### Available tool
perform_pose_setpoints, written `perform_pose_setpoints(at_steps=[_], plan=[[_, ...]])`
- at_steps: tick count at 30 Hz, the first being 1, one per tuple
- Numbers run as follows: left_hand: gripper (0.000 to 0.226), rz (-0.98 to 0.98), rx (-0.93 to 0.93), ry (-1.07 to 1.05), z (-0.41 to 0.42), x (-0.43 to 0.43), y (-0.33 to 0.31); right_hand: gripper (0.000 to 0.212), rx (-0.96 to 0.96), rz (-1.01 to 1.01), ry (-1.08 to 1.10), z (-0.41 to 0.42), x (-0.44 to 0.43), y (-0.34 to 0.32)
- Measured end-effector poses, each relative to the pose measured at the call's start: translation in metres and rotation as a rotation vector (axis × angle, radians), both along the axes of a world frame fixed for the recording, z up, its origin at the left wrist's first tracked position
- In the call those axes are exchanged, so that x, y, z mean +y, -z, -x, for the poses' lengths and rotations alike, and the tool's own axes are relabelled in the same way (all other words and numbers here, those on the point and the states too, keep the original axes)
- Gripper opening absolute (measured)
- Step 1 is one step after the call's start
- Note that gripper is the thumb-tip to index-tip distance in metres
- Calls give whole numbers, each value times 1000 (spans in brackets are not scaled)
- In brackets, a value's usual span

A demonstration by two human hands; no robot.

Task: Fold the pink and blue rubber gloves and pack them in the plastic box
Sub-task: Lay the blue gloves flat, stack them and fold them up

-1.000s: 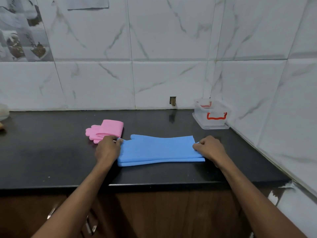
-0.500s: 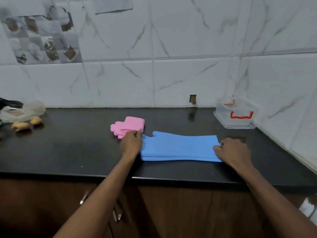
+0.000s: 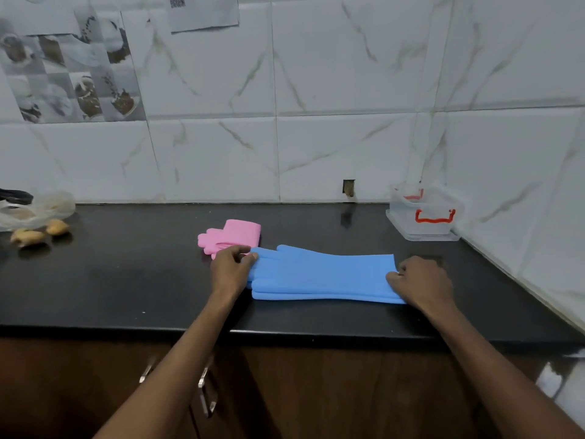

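The blue rubber gloves (image 3: 319, 275) lie stacked flat on the black counter (image 3: 126, 280), fingers to the left, cuffs to the right. My left hand (image 3: 232, 264) pinches the blue fingertips. The cuff end is gripped by my right hand (image 3: 422, 282). Just behind my left hand sit the pink gloves (image 3: 232, 236), folded into a small bundle with the fingers sticking out to the left. The clear plastic box (image 3: 425, 213) with red latches stands open in the back right corner, resting on its lid.
A crumpled clear plastic bag (image 3: 34, 209) and two or three pale brown lumps (image 3: 39, 233) lie at the counter's far left. Marble-tiled walls close the back and right. Wooden cabinet doors with metal handles (image 3: 205, 392) hang below the counter's front edge.
The camera has swung left, bringing the bag and lumps into view. My left hand's fingers have spread onto the blue fingertips. The gloves and box stay in place.
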State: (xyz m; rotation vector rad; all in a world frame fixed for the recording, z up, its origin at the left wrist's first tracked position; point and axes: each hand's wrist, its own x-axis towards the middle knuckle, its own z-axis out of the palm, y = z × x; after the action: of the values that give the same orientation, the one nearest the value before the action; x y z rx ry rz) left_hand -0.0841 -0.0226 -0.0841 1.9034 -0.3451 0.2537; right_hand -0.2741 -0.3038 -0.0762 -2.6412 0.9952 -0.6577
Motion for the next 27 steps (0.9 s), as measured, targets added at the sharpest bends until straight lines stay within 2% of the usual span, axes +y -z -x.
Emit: perform_pose_setpoints(at_steps=[3, 5, 8, 10, 13, 15, 18, 21, 23, 27], plan=[[26, -134, -408, -120, 15, -2, -7, 35, 2, 28, -3, 0, 3, 0], [25, -232, -621, 63, 28, -6, -11, 35, -7, -38, -22, 2, 1, -2], [37, -480, -597, 474, 45, -26, -11, 37, -123, -281, -37, 7, -3, -7], [48, -608, -564, 615, 55, -46, -8, 33, -231, -476, -35, 12, -6, -9], [55, -717, -531, 739, 67, -74, -3, 28, -237, -607, -64, 19, -10, -10], [48, -734, -520, 772, 72, -85, 0, 27, -208, -621, -101, 23, -11, -10], [29, -640, -546, 725, 77, -94, -1, 25, -233, -654, -140, 28, -11, -11], [17, -593, -588, 701, 85, -94, 0, 29, -304, -629, -120, 30, -5, -11], [14, -566, -579, 705, 86, -94, 1, 30, -326, -505, -41, 32, 3, -11], [19, -594, -580, 767, 87, -94, -3, 39, -147, -204, 170, 36, 20, -13]])
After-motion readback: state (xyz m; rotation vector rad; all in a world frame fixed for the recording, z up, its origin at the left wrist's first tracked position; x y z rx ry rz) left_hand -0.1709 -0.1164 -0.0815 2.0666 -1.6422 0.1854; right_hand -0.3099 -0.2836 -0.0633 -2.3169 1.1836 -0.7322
